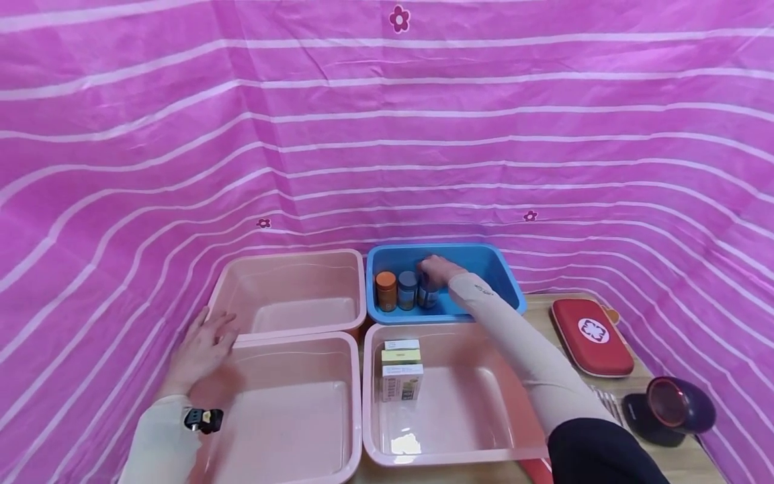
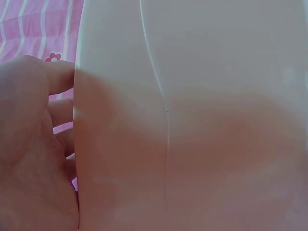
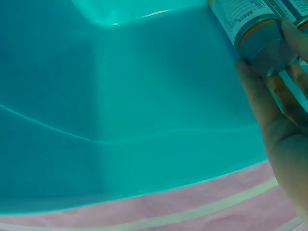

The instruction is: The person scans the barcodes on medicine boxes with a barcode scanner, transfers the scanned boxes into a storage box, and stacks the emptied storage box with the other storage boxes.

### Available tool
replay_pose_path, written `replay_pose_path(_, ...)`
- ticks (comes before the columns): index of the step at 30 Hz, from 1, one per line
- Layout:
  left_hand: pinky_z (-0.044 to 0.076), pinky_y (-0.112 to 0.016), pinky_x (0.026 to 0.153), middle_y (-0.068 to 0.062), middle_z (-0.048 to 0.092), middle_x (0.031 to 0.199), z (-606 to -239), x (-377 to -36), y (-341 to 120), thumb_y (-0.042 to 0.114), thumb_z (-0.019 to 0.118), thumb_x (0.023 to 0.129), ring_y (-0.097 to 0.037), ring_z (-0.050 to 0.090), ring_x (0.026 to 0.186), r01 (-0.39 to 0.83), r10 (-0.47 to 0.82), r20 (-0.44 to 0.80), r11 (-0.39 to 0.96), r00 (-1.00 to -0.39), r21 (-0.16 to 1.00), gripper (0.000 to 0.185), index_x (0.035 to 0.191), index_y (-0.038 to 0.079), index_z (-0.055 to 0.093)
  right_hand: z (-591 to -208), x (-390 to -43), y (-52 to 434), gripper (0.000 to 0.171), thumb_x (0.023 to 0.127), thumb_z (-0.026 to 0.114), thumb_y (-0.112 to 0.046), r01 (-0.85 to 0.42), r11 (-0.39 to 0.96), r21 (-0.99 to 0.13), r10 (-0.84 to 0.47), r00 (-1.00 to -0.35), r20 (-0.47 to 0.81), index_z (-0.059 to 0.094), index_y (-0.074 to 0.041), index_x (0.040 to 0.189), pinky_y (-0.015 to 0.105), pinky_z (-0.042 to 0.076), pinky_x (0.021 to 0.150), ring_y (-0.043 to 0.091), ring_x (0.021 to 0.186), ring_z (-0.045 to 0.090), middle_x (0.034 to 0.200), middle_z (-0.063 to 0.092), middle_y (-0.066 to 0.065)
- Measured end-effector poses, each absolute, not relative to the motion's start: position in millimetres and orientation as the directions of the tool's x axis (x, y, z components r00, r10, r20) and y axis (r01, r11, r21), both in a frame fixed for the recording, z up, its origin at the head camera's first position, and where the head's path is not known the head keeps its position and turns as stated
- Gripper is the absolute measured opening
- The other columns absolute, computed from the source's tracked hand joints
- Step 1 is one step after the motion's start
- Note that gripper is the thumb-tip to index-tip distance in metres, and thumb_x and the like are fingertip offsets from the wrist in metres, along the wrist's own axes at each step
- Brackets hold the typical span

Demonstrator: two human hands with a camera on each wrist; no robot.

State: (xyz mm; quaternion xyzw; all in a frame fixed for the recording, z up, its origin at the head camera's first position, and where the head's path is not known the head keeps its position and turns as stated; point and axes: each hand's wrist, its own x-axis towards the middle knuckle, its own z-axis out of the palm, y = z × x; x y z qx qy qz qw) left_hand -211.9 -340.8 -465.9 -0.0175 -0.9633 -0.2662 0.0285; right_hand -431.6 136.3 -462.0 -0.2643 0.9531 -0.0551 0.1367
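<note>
Gripping a bottle, right hand fingers curl around it.

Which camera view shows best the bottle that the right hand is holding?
The right wrist view: the bottle fills the corner, its label and cap visible between the fingers. The head view shows it small in the blue bin, half covered by the right hand. The left wrist view misses it.

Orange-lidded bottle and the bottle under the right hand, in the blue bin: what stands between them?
One bottle with a grey-blue lid stands between the orange-lidded bottle and the bottle gripped by the right hand. The head view shows this.
</note>
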Motion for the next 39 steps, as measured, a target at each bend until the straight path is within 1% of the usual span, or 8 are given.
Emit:
replay_pose_path(3, 0.015, -0.078, 0.117, -0.038, 0.035, 0.155, -466, -212, -339, 0.032, 0.044, 0.109, -0.053, 0.006, 0.155, 0.051, 0.020, 0.066, 0.858, -0.998, 0.511, 0.054, 0.144, -0.008, 0.049, -457, -429, 138, 0.014, 0.092, 0.072, -0.005, -0.495, 0.856, -0.150, -0.517, -0.818, -0.254, 0.073, -0.006, 0.106, 0.034, 0.058, 0.070, 0.025, 0.081, 0.063, 0.089, 0.066, 0.009)
replay_pose_path(5, 0.014, -0.078, 0.117, -0.038, 0.035, 0.155, -466, -213, -339, 0.032, 0.044, 0.109, -0.053, 0.005, 0.154, 0.058, 0.026, 0.071, 0.861, -0.997, 0.506, 0.053, 0.144, -0.008, 0.049, -447, -424, 138, 0.025, 0.093, 0.073, -0.007, -0.513, 0.848, -0.137, -0.530, -0.808, -0.257, 0.072, -0.005, 0.117, 0.039, 0.062, 0.084, 0.029, 0.096, 0.066, 0.105, 0.070, 0.013)
replay_pose_path(9, 0.014, -0.079, 0.117, -0.039, 0.035, 0.154, -466, -212, -339, 0.028, 0.045, 0.108, -0.054, 0.006, 0.154, 0.065, 0.032, 0.075, 0.862, -0.997, 0.503, 0.051, 0.143, -0.009, 0.050, -419, -402, 135, 0.047, 0.094, 0.075, -0.012, -0.570, 0.801, -0.181, -0.598, -0.774, -0.209, 0.062, -0.003, 0.138, 0.048, 0.055, 0.106, 0.034, 0.126, 0.061, 0.135, 0.064, 0.018)
replay_pose_path(14, 0.015, -0.078, 0.117, -0.040, 0.035, 0.153, -469, -211, -340, 0.027, 0.046, 0.108, -0.054, 0.006, 0.154, 0.071, 0.032, 0.086, 0.861, -0.996, 0.503, 0.051, 0.142, -0.010, 0.050, -390, -344, 135, 0.050, 0.092, 0.079, -0.020, -0.679, 0.692, -0.245, -0.712, -0.697, -0.079, 0.064, -0.008, 0.138, 0.045, 0.055, 0.107, 0.031, 0.131, 0.060, 0.137, 0.066, 0.012)
replay_pose_path(18, 0.015, -0.079, 0.116, -0.040, 0.036, 0.153, -471, -209, -341, 0.030, 0.045, 0.108, -0.054, 0.006, 0.154, 0.073, 0.034, 0.087, 0.858, -0.996, 0.508, 0.052, 0.142, -0.010, 0.050, -392, -288, 135, 0.044, 0.091, 0.080, -0.025, -0.794, 0.559, -0.238, -0.817, -0.577, 0.007, 0.069, -0.009, 0.131, 0.038, 0.058, 0.103, 0.025, 0.123, 0.065, 0.127, 0.071, 0.006)
replay_pose_path(25, 0.012, -0.079, 0.117, -0.038, 0.032, 0.156, -471, -214, -342, 0.032, 0.042, 0.109, -0.050, 0.000, 0.156, 0.063, 0.036, 0.063, 0.859, -0.997, 0.507, 0.055, 0.145, -0.009, 0.047, -429, -228, 127, 0.043, 0.090, 0.081, -0.031, -0.881, 0.453, -0.139, -0.891, -0.452, -0.040, 0.069, -0.017, 0.129, 0.022, 0.060, 0.091, 0.011, 0.106, 0.067, 0.120, 0.070, 0.001)
replay_pose_path(31, 0.012, -0.080, 0.116, -0.039, 0.034, 0.155, -470, -213, -341, 0.030, 0.044, 0.108, -0.052, 0.002, 0.155, 0.071, 0.037, 0.076, 0.857, -0.996, 0.511, 0.053, 0.144, -0.009, 0.048, -452, -220, 119, 0.052, 0.089, 0.081, -0.035, -0.863, 0.506, -0.014, -0.859, -0.502, -0.101, 0.064, -0.023, 0.136, 0.022, 0.060, 0.090, 0.010, 0.110, 0.065, 0.122, 0.068, -0.002)
replay_pose_path(39, 0.013, -0.078, 0.117, -0.039, 0.032, 0.156, -471, -212, -340, 0.035, 0.042, 0.109, -0.049, 0.000, 0.156, 0.067, 0.031, 0.079, 0.850, -0.996, 0.522, 0.057, 0.144, -0.009, 0.048, -465, -222, 118, 0.045, 0.089, 0.082, -0.018, -0.826, 0.555, -0.094, -0.831, -0.554, -0.045, 0.068, -0.020, 0.131, 0.023, 0.059, 0.095, 0.012, 0.111, 0.068, 0.121, 0.070, -0.001)
